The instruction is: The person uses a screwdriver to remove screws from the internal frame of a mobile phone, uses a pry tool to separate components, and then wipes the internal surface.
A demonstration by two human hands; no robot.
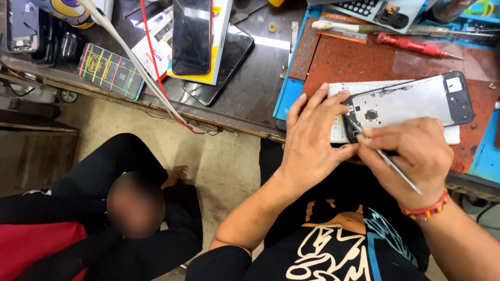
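View: we look down from our head at our two bare hands working at the near edge of a cluttered table (260, 93).
Phone frame: an opened phone frame (411, 101), black-rimmed with a bare silvery metal inside, lies flat on a rust-red work mat (359, 65) at the table's front edge, on top of a white flat piece (341, 112) that shows at its left end.
Left hand: our left hand (312, 138) is spread open, fingers pressed down on the near left corner of the frame to steady it; it grips nothing.
Right hand: our right hand (411, 151) is closed in a pen-like pinch around thin metal tweezers (388, 161), their tip touching the frame's lower left corner, just beside the left fingertips.
Handling, as we judge it: the frame looks light, thin and stiff, but easily bent or scratched, with slick metal faces. The safest hold seems to be by the black outer rim, away from the round part near its middle.
Also on the mat: a red-handled screwdriver (411, 46) and a pale toothbrush-like brush (349, 26) lie further back, well apart from our hands.
To the left: dark phone screens (192, 36), boxes and a red cable (153, 57) cover the table.
Another person: someone in black sits low on the floor to our left, hands away from our work.
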